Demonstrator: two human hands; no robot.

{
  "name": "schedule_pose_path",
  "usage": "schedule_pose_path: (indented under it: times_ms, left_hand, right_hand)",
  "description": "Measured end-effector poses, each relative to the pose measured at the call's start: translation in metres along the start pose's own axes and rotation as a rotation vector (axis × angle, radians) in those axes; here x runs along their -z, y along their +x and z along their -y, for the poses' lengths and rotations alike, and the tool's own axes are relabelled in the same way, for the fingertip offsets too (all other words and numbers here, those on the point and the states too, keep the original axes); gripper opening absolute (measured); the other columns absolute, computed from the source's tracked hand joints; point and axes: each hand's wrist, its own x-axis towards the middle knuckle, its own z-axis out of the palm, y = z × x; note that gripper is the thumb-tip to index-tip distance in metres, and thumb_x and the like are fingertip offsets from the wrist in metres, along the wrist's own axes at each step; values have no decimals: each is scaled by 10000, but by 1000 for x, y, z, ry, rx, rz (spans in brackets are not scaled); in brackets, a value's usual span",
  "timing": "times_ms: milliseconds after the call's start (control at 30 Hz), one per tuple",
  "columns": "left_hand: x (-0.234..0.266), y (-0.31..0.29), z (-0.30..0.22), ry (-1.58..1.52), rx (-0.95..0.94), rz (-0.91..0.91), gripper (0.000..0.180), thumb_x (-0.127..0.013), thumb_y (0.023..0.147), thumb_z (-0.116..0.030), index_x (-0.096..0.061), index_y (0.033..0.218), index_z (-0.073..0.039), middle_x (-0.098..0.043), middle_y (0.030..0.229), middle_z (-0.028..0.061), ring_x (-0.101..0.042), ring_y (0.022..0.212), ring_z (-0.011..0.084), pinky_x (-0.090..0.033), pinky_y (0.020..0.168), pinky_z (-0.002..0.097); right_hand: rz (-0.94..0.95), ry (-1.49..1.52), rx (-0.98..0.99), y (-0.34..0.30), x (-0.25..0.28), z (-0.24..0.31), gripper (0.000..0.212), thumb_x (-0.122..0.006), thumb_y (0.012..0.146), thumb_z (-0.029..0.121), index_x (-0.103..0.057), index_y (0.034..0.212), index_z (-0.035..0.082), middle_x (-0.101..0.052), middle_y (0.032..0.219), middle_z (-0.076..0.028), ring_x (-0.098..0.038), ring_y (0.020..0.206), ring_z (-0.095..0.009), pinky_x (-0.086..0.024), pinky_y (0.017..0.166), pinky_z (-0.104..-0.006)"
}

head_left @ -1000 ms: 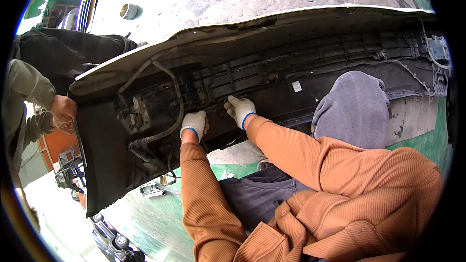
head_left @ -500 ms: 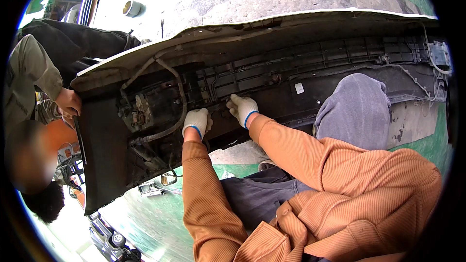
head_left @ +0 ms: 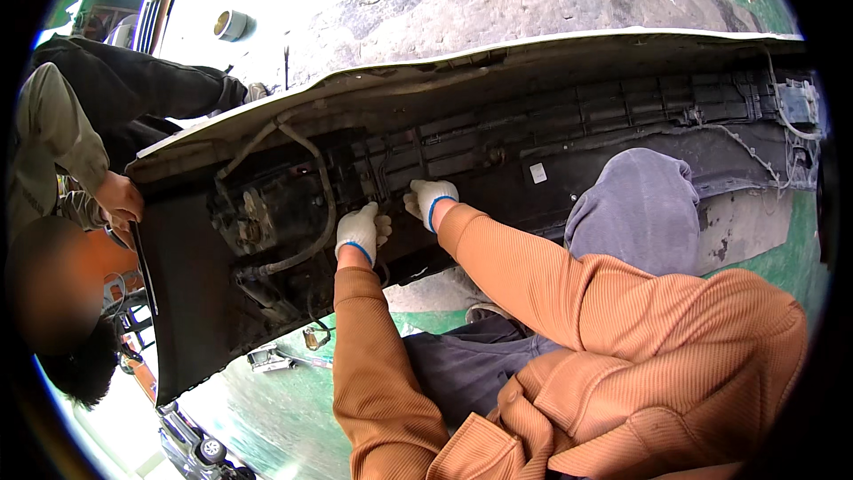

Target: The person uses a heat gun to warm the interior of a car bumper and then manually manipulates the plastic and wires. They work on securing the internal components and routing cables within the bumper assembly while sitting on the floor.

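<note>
A long car bumper cover (head_left: 586,138) lies in front of me with its dark inner side showing, ribbed and dirty. Both my hands wear white knit gloves with blue cuffs and work along its inner face, left of the middle. My left hand (head_left: 362,229) is closed, its fingers curled against the black plastic beside a bent hose (head_left: 327,200). A little to the right and farther up, my right hand (head_left: 431,199) is also closed, its fingertips against the panel. Whatever either hand pinches is too small or hidden to name.
At the left, another person's hand (head_left: 120,198) holds the bumper's end. My grey-clad knee (head_left: 635,209) is against the near side. A small white label (head_left: 538,173) sticks to the panel. Beyond lie a grey mat (head_left: 533,4) and a round can (head_left: 230,25).
The view has shifted slightly, so the bumper sits a little lower and farther left. My hands have come slightly closer together. The other person's hand stays at the bumper's end.
</note>
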Motion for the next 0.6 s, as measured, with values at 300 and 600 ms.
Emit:
schedule_pose_path:
  times_ms: [300, 600]
  left_hand:
    - [-9, 3, 5, -214, 47, -17, 313, -633, 1034, -290, -686, 1144, -2, -780, 975, 136, -721, 743, 230, -554, 610, 338]
    - [-5, 6, 34, -434, 52, -50, 281, -645, 1028, -202, -666, 1216, 6, -754, 1080, 175, -737, 847, 283, -596, 687, 380]
  right_hand:
    - [-72, -169, 119, 31, -2, -5, 264, -643, 1032, 99, -575, 1243, -44, -714, 1102, -229, -749, 937, -326, -658, 746, -426]
    - [-80, -148, 174, 7, -6, -27, 299, -670, 1010, 75, -541, 1237, -73, -704, 993, -232, -751, 822, -323, -658, 679, -418]
